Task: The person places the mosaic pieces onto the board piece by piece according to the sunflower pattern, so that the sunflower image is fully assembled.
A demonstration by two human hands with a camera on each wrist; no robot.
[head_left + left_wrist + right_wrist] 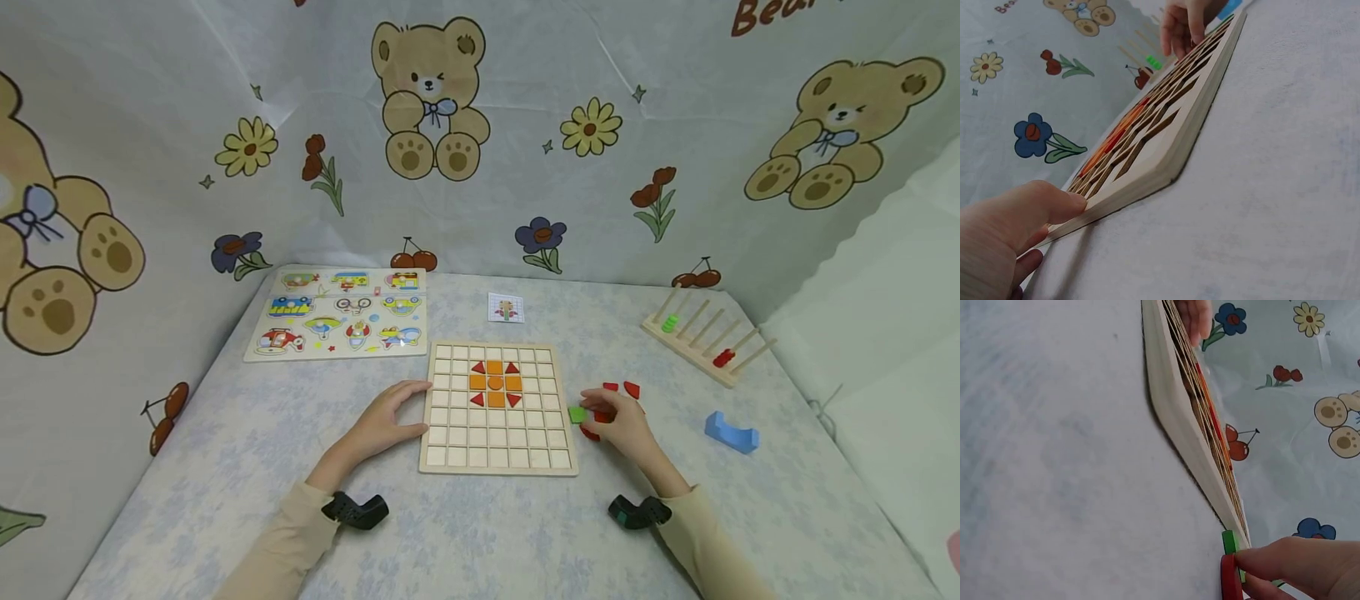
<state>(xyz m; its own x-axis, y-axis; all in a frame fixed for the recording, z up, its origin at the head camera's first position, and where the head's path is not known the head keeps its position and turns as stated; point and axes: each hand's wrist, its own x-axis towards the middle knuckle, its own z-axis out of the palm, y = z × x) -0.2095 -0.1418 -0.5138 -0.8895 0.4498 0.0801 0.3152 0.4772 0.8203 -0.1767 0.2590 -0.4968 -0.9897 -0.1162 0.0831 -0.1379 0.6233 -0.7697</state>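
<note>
**A centre motif set in the board, with most cells bare and loose pieces beside your right hand**

Head view. The gridded board (457, 437) lies flat between your hands. Set in its upper middle are an orange circle (495, 382), orange squares (496, 400) on the circle's four sides, and red triangles (478, 400) at the four corners of the group. All other cells are bare, so the filling appears only partly done. Your left hand (386, 419) is relaxed, with thumb and fingers spread along the board's near edge. Your right hand (618, 421) bends over loose red pieces (632, 389); a green piece (577, 415) lies just ahead of its fingertips, beside the board. These appear to be what is left to place. A small card (506, 307) lies ahead of and between your hands; its printed figure is too small to compare cell by cell.

Left wrist view. Your left thumb rests on the board's edge; your right hand is beyond the far side.

Right wrist view. Your right thumb touches the pieces, with green and red both at its tip. Whether your fingers grasp one or merely touch it, you cannot tell here.
</note>
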